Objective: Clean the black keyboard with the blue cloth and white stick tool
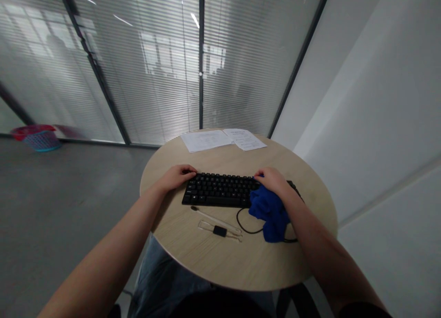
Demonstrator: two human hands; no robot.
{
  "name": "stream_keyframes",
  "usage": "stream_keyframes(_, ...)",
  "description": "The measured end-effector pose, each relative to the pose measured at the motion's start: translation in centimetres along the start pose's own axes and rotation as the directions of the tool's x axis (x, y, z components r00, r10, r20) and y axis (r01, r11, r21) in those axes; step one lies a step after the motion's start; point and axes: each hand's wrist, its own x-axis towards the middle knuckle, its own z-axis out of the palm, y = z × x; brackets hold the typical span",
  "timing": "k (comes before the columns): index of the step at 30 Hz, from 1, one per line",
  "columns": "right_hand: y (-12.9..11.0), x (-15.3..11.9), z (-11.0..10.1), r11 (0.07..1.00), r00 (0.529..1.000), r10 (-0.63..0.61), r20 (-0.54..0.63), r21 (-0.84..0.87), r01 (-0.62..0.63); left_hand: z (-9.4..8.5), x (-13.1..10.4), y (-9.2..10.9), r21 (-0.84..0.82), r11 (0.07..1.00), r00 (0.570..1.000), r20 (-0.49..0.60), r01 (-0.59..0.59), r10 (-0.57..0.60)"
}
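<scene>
A black keyboard [220, 189] lies across the middle of the round table. At its upper left corner, my left hand [178, 176] has thumb and fingers closed on the edge. My right hand [270, 178] pinches a blue cloth [270, 212] over the right part of the keyboard; the cloth drapes down past the front edge onto the tabletop. In front of the keyboard lie a thin brush [210, 216] with a dark tip and a wire keycap puller [219, 231] with a black middle. A black cable [243, 225] curves out beside the cloth and partly under it.
Printed sheets of paper [206, 140] lie at the far side of the round wooden table [220, 267]. A pink and blue basket [43, 139] stands on the floor at the left. Glass panels with blinds rise behind the table, and a white wall [389, 125] is close on the right.
</scene>
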Motion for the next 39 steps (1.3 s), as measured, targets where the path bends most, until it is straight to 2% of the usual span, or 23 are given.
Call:
stream_keyframes(6,-0.8,-0.1,0.2,0.999,1.000,0.010,-0.030,-0.045,-0.011,0.0,0.0,0.0,0.017,1.000,1.000,-0.009,0.003,-0.002)
stream_keyframes(15,-1.2,-0.6,-0.1,0.996,1.000,0.009,-0.008,-0.088,-0.010,0.0,-0.2,0.2,-0.001,1.000,1.000,-0.009,0.013,-0.013)
stream_keyframes(30,-0.8,0.0,0.5,1.000,0.999,0.008,-0.031,-0.011,-0.008,-0.2,-0.2,0.6,0.001,1.000,1.000,-0.003,0.014,-0.014)
stream_keyframes(39,-0.2,-0.2,0.0,1.000,1.000,0.011,-0.027,-0.004,-0.011,-0.3,-0.2,0.6,-0.009,1.000,1.000,-0.015,0.003,-0.003)
